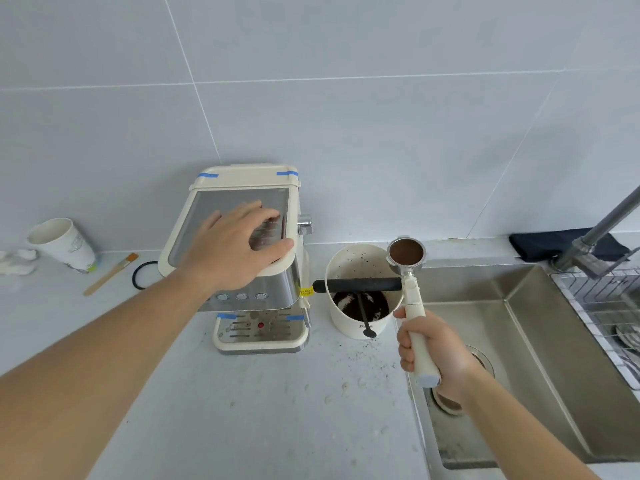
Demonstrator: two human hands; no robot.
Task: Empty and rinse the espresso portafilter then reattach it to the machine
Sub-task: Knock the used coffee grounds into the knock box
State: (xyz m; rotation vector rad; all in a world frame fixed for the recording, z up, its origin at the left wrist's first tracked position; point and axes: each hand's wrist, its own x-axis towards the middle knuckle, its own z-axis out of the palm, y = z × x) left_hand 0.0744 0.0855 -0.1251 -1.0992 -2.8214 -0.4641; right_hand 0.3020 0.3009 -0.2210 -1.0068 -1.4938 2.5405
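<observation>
My right hand grips the cream handle of the portafilter, holding it upright-facing over the right rim of the knock box. Its metal basket is full of brown coffee grounds. My left hand lies flat, fingers spread, on the top of the cream and steel espresso machine at the left. The cream knock box stands between the machine and the sink, with a black bar across it and dark grounds at its bottom.
A steel sink lies at the right with a grey faucet and a wire rack. At the far left are a paper cup, a small brush and a black ring. Coffee crumbs dot the counter.
</observation>
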